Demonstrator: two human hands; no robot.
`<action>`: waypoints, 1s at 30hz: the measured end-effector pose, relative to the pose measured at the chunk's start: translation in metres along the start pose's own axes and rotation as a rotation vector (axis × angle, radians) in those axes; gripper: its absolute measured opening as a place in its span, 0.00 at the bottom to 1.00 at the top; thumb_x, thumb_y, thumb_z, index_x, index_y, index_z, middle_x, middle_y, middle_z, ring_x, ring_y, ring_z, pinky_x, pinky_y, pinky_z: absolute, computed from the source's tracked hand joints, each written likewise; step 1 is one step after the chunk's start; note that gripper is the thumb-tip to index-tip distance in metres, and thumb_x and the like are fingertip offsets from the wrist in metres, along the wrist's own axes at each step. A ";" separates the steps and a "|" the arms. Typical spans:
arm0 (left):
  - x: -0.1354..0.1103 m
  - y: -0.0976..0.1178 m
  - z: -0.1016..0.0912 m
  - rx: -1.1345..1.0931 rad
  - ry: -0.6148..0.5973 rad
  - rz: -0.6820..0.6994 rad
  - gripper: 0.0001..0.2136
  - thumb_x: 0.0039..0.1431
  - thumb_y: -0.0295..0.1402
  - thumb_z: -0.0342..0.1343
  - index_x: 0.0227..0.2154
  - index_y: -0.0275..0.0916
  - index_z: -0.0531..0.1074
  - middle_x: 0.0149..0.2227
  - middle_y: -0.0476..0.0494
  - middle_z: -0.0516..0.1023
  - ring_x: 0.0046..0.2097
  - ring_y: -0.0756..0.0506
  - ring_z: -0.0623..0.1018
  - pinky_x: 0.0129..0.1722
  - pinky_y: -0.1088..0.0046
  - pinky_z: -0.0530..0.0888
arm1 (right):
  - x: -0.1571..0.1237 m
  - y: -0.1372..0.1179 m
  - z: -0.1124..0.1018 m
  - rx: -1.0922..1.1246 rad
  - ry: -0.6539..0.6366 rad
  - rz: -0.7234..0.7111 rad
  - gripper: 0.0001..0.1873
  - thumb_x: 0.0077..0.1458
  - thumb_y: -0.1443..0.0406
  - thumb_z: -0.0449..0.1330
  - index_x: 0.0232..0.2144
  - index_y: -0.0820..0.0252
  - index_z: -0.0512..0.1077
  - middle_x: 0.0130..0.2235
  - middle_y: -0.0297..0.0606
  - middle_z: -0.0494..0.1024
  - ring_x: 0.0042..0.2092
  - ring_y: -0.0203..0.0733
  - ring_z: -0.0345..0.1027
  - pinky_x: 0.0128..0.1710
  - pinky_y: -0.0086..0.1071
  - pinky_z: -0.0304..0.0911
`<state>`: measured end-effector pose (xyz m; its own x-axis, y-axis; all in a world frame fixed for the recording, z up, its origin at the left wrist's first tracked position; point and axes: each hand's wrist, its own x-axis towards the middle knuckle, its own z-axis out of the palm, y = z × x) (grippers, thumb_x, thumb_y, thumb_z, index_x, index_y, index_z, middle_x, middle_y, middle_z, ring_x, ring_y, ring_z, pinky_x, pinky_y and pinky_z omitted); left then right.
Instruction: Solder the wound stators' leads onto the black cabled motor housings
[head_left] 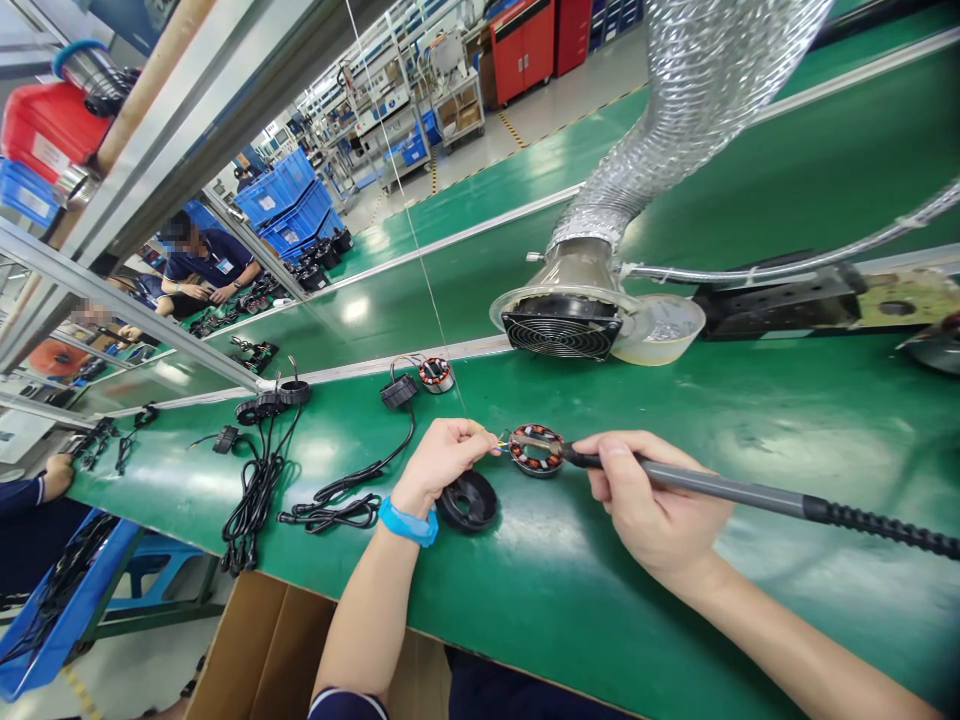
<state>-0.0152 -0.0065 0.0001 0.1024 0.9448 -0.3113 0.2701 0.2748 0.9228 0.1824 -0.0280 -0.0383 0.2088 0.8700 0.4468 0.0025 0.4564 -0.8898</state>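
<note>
Now, your right hand: closed in a pen grip round the grey soldering iron, whose handle runs off to the right of it.
Your left hand: fingers pinched narrow on the thin lead wires at the stator's edge; a blue wristband sits on that wrist.
Black cap: lying on the green bench just below your left palm, near the stator.
Stator: flat on the bench between your two hands, just past your left fingertips, with the iron's tip on its right rim.
Black cable: loosely coiled just left of your left wrist.
Second stator: beyond your left hand, a black box just beside it.
Extractor fan: well beyond both hands, grille facing you, under a foil duct; a white bowl sits against its right side.
Co-worker's hand: far left of your left hand, at the bench edge.
</note>
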 end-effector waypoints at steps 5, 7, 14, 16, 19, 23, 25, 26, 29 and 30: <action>0.001 -0.003 0.000 -0.001 0.000 0.007 0.11 0.50 0.38 0.60 0.23 0.34 0.74 0.19 0.54 0.61 0.22 0.55 0.56 0.23 0.72 0.49 | 0.000 -0.001 0.001 -0.046 -0.021 -0.014 0.11 0.65 0.62 0.57 0.32 0.55 0.76 0.17 0.28 0.70 0.17 0.35 0.64 0.20 0.30 0.62; 0.001 -0.003 -0.001 0.003 0.006 0.005 0.11 0.50 0.38 0.60 0.23 0.34 0.74 0.19 0.54 0.61 0.23 0.54 0.56 0.23 0.72 0.50 | -0.001 0.000 0.001 -0.072 -0.029 -0.008 0.11 0.65 0.61 0.57 0.33 0.55 0.76 0.19 0.29 0.71 0.19 0.35 0.66 0.21 0.30 0.63; 0.001 -0.002 0.000 0.010 0.006 0.012 0.11 0.50 0.39 0.60 0.23 0.34 0.74 0.19 0.54 0.62 0.23 0.54 0.56 0.24 0.73 0.50 | 0.004 0.000 0.008 -0.120 -0.059 -0.038 0.09 0.66 0.61 0.57 0.43 0.56 0.76 0.26 0.30 0.75 0.21 0.33 0.66 0.27 0.31 0.67; 0.000 0.000 0.001 0.010 0.011 0.009 0.12 0.50 0.39 0.60 0.23 0.34 0.74 0.19 0.53 0.62 0.23 0.54 0.56 0.24 0.72 0.50 | 0.006 0.000 0.011 -0.130 -0.097 -0.063 0.10 0.66 0.61 0.57 0.46 0.55 0.76 0.27 0.31 0.74 0.25 0.35 0.69 0.31 0.33 0.68; -0.001 0.001 0.001 0.007 0.015 0.007 0.13 0.50 0.40 0.60 0.23 0.34 0.73 0.20 0.53 0.63 0.23 0.54 0.55 0.24 0.72 0.49 | 0.009 0.001 0.014 -0.178 -0.167 -0.110 0.11 0.66 0.62 0.56 0.48 0.54 0.75 0.32 0.35 0.76 0.30 0.38 0.72 0.36 0.35 0.70; -0.002 0.003 0.002 0.023 0.018 0.019 0.14 0.50 0.42 0.60 0.23 0.34 0.73 0.20 0.53 0.64 0.23 0.55 0.55 0.24 0.72 0.50 | 0.011 0.004 0.018 -0.219 -0.219 -0.162 0.12 0.66 0.64 0.56 0.51 0.53 0.72 0.40 0.40 0.76 0.38 0.42 0.74 0.42 0.38 0.72; -0.003 0.004 0.003 0.036 0.020 0.037 0.15 0.50 0.43 0.60 0.24 0.34 0.73 0.20 0.53 0.63 0.24 0.54 0.56 0.25 0.73 0.51 | 0.011 0.007 0.021 -0.230 -0.236 -0.185 0.14 0.65 0.65 0.56 0.52 0.53 0.70 0.42 0.40 0.75 0.40 0.42 0.74 0.44 0.37 0.72; -0.003 0.004 0.003 0.038 0.018 0.047 0.15 0.51 0.44 0.60 0.24 0.33 0.73 0.20 0.53 0.62 0.24 0.54 0.56 0.25 0.73 0.52 | 0.011 0.008 0.022 -0.233 -0.248 -0.198 0.15 0.64 0.66 0.56 0.53 0.53 0.69 0.42 0.40 0.74 0.41 0.42 0.75 0.44 0.37 0.72; -0.005 0.005 0.005 0.042 0.010 0.077 0.15 0.52 0.43 0.59 0.25 0.33 0.73 0.20 0.54 0.61 0.24 0.54 0.57 0.26 0.73 0.53 | 0.010 0.012 0.026 -0.228 -0.284 -0.236 0.19 0.63 0.69 0.57 0.56 0.53 0.67 0.42 0.40 0.73 0.42 0.41 0.75 0.45 0.36 0.72; -0.006 0.005 0.006 0.052 0.010 0.090 0.15 0.53 0.43 0.59 0.25 0.33 0.73 0.20 0.54 0.62 0.25 0.53 0.58 0.27 0.73 0.54 | 0.010 0.013 0.027 -0.223 -0.293 -0.244 0.20 0.63 0.69 0.57 0.57 0.52 0.66 0.42 0.40 0.72 0.42 0.41 0.74 0.45 0.36 0.72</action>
<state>-0.0090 -0.0115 0.0054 0.1193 0.9669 -0.2254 0.3094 0.1795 0.9338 0.1580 -0.0084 -0.0435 -0.1101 0.7728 0.6251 0.2346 0.6313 -0.7392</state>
